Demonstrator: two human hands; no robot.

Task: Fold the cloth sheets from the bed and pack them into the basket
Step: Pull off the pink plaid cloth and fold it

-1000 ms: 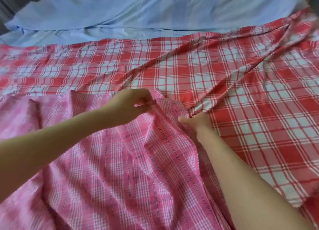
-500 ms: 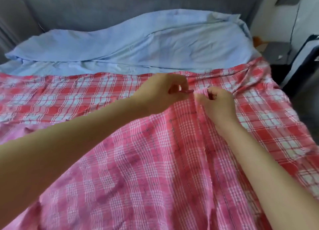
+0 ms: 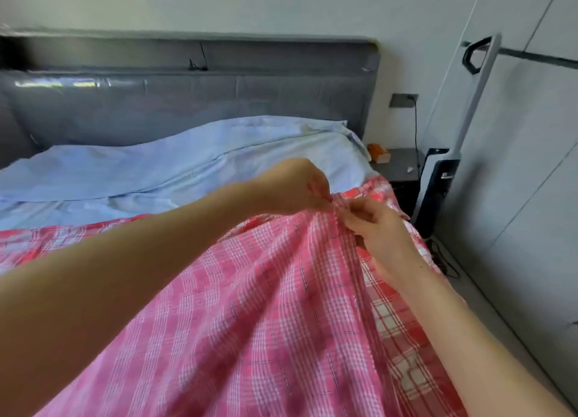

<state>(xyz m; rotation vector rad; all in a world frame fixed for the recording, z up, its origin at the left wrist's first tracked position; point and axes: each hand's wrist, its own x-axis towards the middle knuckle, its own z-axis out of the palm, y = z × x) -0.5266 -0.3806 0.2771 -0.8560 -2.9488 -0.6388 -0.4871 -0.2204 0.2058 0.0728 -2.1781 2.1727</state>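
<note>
A: Pinching, both of them. In the head view, the left hand [image 3: 297, 186] and the right hand [image 3: 373, 221] meet at one gathered corner of the pink plaid sheet [image 3: 266, 307], fingers [image 3: 319, 194] curled tight on the edge, almost touching each other.

B: Where does the rest of the cloth lie from that grip?

A: Toward the person. It fans down from the pinch and spreads across the near side of the bed, its long run heading back along both forearms. Under it, to the right, the red checked sheet [image 3: 397, 332] lies flat on the mattress, and the blue bedding [image 3: 175, 163] sits farther off, against the grey headboard [image 3: 187, 103].

B: So which hand is better placed for the next move?

A: I'd judge neither has the edge; they sit side by side at the same corner, the left slightly farther up the bed. If the corner is to be matched to another, one hand would probably have to slide along the hem while the other keeps the point.

B: And the basket?

A: Not in this view. Only a nightstand [image 3: 397, 163] and an upright vacuum [image 3: 444, 166] show beside the bed. There is only the one view, so nothing more can be checked.
</note>
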